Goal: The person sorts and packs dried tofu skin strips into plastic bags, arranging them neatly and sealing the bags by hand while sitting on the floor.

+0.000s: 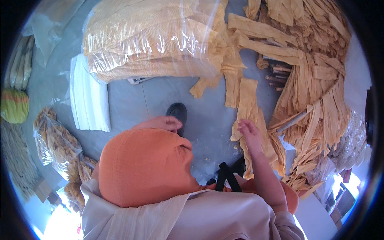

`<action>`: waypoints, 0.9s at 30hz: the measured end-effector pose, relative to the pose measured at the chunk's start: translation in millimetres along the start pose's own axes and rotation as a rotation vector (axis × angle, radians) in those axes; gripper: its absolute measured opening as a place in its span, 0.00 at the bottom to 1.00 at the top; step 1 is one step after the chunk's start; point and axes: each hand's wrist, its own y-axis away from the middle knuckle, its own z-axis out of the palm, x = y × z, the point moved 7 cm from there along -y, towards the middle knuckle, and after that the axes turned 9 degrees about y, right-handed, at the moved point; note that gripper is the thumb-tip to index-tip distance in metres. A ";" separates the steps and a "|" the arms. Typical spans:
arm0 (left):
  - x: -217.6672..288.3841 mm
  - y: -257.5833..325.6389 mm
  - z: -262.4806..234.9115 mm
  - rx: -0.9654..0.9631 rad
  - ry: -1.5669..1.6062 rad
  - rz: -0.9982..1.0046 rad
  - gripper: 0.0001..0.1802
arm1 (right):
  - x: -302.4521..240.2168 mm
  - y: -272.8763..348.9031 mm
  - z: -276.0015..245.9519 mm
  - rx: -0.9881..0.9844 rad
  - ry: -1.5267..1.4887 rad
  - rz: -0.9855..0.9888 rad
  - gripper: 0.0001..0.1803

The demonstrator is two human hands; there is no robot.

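My left hand (168, 123) reaches past my raised orange-clad knee, its fingers loosely extended and nothing visible in them. Part of that arm is hidden behind the knee. To the right, my right hand (250, 133) hovers at a long tan, crinkled strip (249, 100) that looks like dried tofu skin. Its fingers are slightly bent and apart, and I see no grip on the strip. Ahead of me lies a large clear plastic bag (152, 44) packed with layers of the same tan sheets.
At right, a big heap of tan strips (316, 88) hangs over a pole (294, 122), with bundled sticks (280, 74) behind. A folded white sheet (89, 94) lies left of the bag. Further left are a bag of brown pieces (58, 140) and a yellow sack (15, 106).
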 end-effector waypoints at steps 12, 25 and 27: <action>-52.5 -21.2 6.6 -0.046 -0.096 -0.091 0.17 | 113.3 5.1 -40.9 0.213 0.337 0.039 0.19; -50.4 -46.1 8.2 -0.101 -0.060 -0.110 0.17 | 87.4 19.7 -65.5 0.166 0.944 0.141 0.33; -41.8 -46.7 4.0 -0.086 -0.111 -0.123 0.17 | 65.8 21.3 -64.6 0.185 0.671 0.132 0.31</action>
